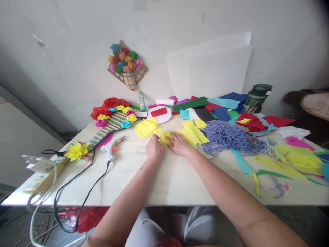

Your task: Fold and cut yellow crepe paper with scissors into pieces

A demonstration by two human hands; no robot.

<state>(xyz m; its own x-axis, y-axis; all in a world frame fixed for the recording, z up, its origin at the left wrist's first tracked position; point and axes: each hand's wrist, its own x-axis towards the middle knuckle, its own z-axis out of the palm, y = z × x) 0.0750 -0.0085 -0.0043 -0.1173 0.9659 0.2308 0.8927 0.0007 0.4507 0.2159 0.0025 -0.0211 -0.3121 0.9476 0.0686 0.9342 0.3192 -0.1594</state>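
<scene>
Pressing down with both hands near the middle of the white table (164,178): left hand (154,149) with fingers curled in, knuckles up, fingertips on the near edge of a yellow paper piece (166,138); right hand (180,144) flat, palm down, fingers spread and extended over the same piece. Nothing enclosed in either hand; contact only from above.

Left of the hands: white glue gun (111,148) lying on its side, black cord (77,185) trailing off the near edge. Further left: power strip (42,175) at the table corner, yellow paper flower (76,151) beside it.

Right of the hands: tangled purple yarn (231,138), then loose yellow and green paper scraps (295,161).

Just beyond the hands: folded yellow sheets (147,128) to the left, more yellow sheets (195,134) to the right, touching the pressed piece. Behind these: round white disc (162,118) bearing a red rectangle (158,112); striped stick craft (110,125) edged with paper flowers; red plastic bag (113,103); glue bottle (142,101) upright; coloured paper stack (221,106); dark green jar (257,97).

On the wall: flower basket craft (127,67), white boards (213,68) leaning.
</scene>
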